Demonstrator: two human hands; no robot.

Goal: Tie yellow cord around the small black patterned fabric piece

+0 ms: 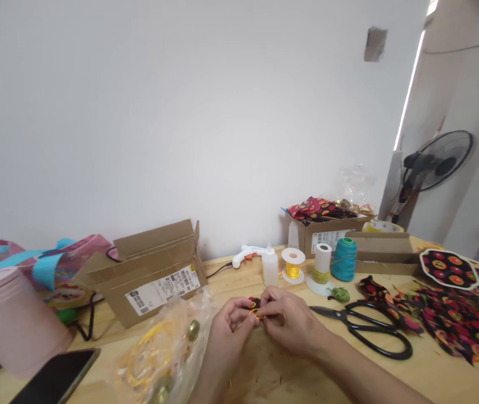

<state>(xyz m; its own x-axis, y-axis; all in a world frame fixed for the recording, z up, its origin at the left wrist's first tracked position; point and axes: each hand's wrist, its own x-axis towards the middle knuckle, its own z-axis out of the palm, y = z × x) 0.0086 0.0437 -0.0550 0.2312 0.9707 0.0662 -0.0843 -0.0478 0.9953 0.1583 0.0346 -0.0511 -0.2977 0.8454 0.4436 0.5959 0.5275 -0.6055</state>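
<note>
My left hand and my right hand meet over the wooden table. Both pinch a small piece of dark patterned fabric with a loop of yellow cord around it. The fingers of both hands are closed on it, thumbs and forefingers pressed together. A clear plastic bag with yellow cord and gold bells lies just left of my left hand. Black scissors lie to the right of my right hand.
Behind the hands stand a small white bottle, a yellow cord spool, a green-wound spool, a teal thread cone and a glue gun. Cardboard boxes, patterned fabric pieces, a pink container, a phone and a fan surround.
</note>
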